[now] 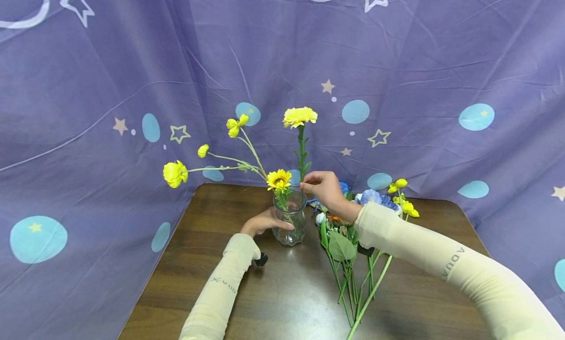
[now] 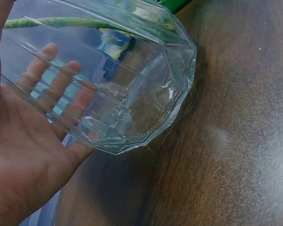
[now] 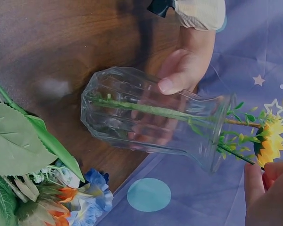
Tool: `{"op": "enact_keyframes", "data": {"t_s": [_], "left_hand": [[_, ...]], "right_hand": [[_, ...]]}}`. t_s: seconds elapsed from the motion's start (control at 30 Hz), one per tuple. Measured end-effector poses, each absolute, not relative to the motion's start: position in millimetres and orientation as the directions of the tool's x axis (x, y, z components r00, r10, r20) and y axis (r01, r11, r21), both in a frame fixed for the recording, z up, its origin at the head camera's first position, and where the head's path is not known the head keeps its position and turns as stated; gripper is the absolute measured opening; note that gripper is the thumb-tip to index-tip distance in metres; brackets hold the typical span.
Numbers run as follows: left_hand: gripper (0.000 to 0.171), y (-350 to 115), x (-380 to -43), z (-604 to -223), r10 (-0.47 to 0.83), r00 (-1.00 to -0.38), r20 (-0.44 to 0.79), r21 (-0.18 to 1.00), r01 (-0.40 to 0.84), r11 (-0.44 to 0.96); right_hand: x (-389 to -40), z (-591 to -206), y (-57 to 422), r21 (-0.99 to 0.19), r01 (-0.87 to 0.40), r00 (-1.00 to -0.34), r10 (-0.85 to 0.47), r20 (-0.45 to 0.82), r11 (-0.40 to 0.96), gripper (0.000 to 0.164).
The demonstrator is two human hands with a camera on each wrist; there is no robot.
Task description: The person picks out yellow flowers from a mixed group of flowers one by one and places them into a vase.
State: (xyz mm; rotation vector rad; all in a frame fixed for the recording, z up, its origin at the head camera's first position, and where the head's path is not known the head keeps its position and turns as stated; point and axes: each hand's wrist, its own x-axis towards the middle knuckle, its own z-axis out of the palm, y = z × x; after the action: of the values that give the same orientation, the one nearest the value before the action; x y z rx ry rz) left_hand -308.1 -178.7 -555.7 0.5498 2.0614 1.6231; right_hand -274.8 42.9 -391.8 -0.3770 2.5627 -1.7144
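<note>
A clear glass vase (image 1: 297, 216) stands upright on the table. My left hand (image 1: 264, 221) grips its left side, thumb across the front and fingers behind the glass (image 3: 115, 82). Inside the vase are a small sunflower (image 1: 279, 180) and a branching yellow spray (image 1: 175, 174) that leans far out to the left. Above the rim, my right hand (image 1: 327, 189) pinches the green stem of a yellow carnation (image 1: 300, 117), which stands upright. In the right wrist view, the pinched stem (image 3: 233, 153) slants into the vase mouth just below the fingertips.
To the right of the vase lies a pile of artificial flowers, with blue blooms (image 1: 372, 197), a broad green leaf (image 1: 342, 247) and yellow blooms (image 1: 409, 208). Their stems (image 1: 371, 296) point toward the front of the wooden table (image 1: 198, 261). A purple patterned curtain (image 1: 265, 45) hangs behind.
</note>
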Motion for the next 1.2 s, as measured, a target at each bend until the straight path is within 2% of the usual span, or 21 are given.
{"op": "enact_keyframes", "data": {"t_s": [0.5,0.77,1.2], "left_hand": [[0.076,-178.5,-308.5,-556.0,0.555,-0.820,-0.138,0.973,-0.007,0.231],[0.077,-179.0,-307.8,-556.2,0.553,-0.821,-0.142,0.975,-0.021,0.220],[0.077,-178.7,-306.8,-554.7,0.541,-0.825,-0.166,0.975,-0.054,0.216]], "right_hand": [[-268.7,-406.1,40.9,-0.897,-0.233,-0.952,-0.278,0.131,0.375,0.010],[-266.7,-411.3,37.2,-0.834,-0.313,-0.932,-0.317,0.177,0.455,0.008],[-263.4,-411.5,31.8,-0.816,-0.374,-0.905,-0.365,0.218,0.440,0.006]]}}
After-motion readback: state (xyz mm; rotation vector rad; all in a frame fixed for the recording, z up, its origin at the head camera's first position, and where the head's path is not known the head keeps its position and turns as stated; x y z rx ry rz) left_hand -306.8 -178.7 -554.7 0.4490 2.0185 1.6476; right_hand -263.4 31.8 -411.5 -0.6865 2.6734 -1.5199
